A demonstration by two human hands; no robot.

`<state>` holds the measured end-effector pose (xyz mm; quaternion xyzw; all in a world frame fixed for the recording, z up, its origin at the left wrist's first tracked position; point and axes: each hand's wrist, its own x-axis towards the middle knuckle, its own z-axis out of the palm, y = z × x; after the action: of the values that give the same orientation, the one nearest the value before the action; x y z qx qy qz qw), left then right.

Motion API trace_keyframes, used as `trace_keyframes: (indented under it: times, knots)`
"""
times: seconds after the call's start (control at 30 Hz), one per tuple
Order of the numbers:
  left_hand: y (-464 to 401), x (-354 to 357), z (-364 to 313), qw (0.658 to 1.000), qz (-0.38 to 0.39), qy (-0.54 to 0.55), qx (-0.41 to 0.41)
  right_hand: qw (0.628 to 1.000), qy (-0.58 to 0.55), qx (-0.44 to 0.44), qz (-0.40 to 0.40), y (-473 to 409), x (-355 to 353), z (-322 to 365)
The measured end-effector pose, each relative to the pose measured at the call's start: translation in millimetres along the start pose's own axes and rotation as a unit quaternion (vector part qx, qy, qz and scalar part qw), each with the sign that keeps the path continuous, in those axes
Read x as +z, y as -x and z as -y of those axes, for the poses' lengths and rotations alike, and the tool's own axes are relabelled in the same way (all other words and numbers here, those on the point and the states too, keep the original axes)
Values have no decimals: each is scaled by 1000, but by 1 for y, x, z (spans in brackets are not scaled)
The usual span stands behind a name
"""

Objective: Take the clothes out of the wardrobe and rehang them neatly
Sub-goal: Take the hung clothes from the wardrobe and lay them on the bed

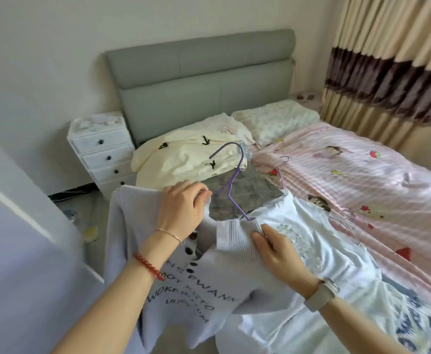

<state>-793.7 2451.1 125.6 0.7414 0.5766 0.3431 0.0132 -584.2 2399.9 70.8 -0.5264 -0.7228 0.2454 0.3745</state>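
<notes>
At frame centre, the left hand (181, 208) and right hand (273, 249) have fingers pinching the cardigan (183, 282) neckline around the purple hanger (231, 180); seemingly mid-hanging; next, seat both shoulders evenly.

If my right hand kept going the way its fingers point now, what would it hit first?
Likely the purple hanger: the right hand points up-left along the knit top's collar, where the hanger's wire enters. Depth is unclear.

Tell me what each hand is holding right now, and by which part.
Both hold the pale knit cardigan on the purple hanger: left hand grips its left shoulder at the neckline, right hand pinches the ribbed neck edge.
</notes>
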Motion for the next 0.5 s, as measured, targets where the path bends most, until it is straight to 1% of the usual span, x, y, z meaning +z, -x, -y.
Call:
trace_keyframes:
  times: [0.07, 0.2, 0.33, 0.4, 0.5]
  knots:
    - [-24, 30, -18, 999, 7, 11, 30, 998, -16, 33, -54, 0, -19, -16]
    - [-64, 105, -58, 995, 47, 39, 84, 983, 10, 118, -140, 0, -54, -60]
    - [-91, 190, -87, 985, 110, 64, 119, 949, 79, 241, -188, -2, -75, -111]
    - [-100, 232, -92, 980, 145, 73, 117, 928, 118, 283, -211, -8, -79, -136]
    - [-110, 290, -90, 969, 206, 84, 106, 905, 148, 335, -218, -21, -80, -175]
